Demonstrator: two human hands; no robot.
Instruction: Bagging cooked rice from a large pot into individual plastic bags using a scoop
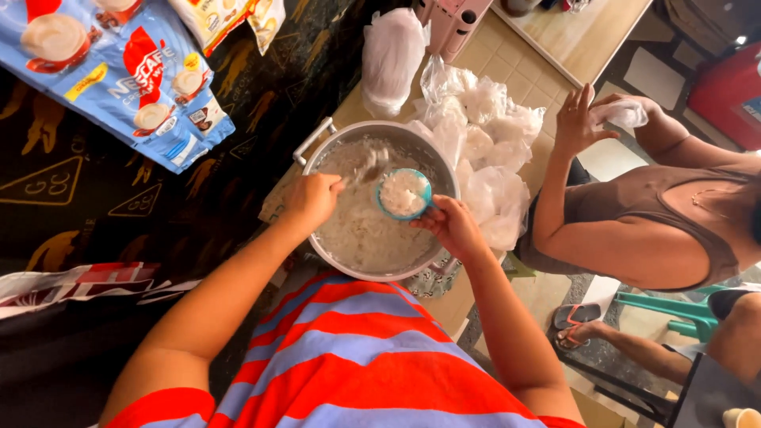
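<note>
Red and blue stripes of our shirt (349,364) fill the near edge. Beyond it, our left hand (313,200) has its fingers closed around a utensil handle (366,169) dipped into the cooked white rice (357,226). Our right hand (452,227) clamps its fingers on a small teal round cup (403,192) packed with rice, held over the large round metal pot (380,202) on the tiled worktop (507,67). Farther right, clear plastic bags of rice portions (483,150) lie just beside the pot. A co-worker's hand (579,119), fingers spread, holds a thin plastic bag (622,112).
</note>
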